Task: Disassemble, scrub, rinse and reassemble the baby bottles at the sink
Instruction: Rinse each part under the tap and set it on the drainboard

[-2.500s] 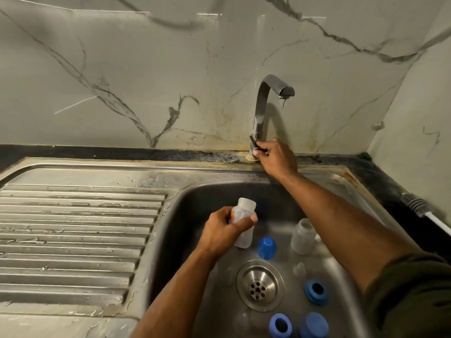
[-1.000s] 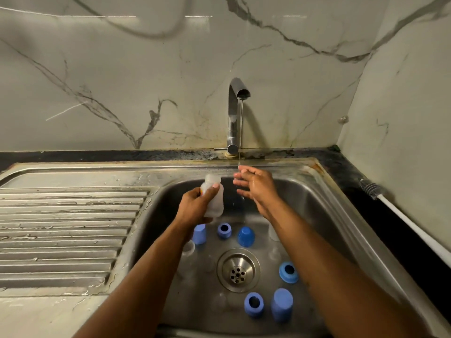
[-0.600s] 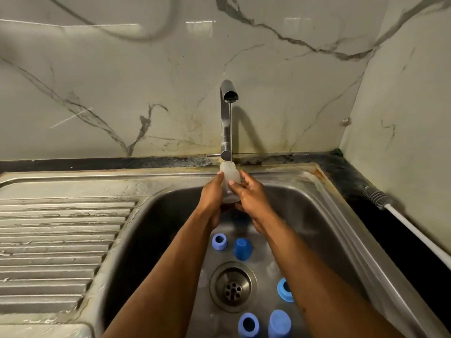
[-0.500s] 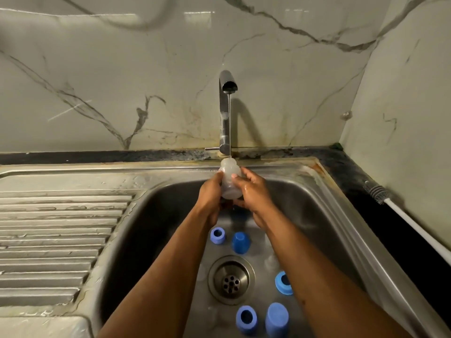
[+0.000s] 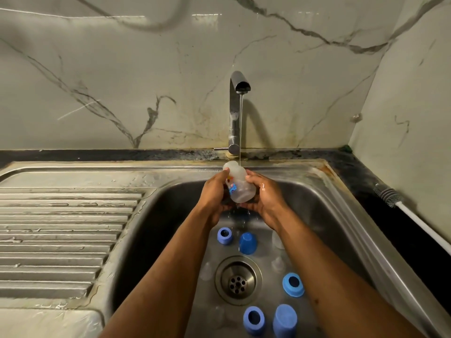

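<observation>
Grip: both hands wrap the clear bottle at frame centre; the left hand curls round its left side, the right hand cups its right side and base.
Bottle: tilted, neck toward the back of the sink, held just under the faucet.
Water: a thin stream lands near the neck; drops fall below the hands.
Changed: seconds ago the right hand was on the tap lever and no water ran; then it joined the left on the bottle, which has since tipped over from upright.
Meaning: I'd say rinsing of this bottle has begun, with nothing reassembled yet.
Loose parts: blue rings and blue caps lie around the drain in the lower centre; faint clear pieces sit among them, too pale to name.
Brush: bottle brush lies on the dark counter at the right edge, untouched.
Left side: ribbed drainboard, wet.
Risk: wet plastic may slip.
</observation>
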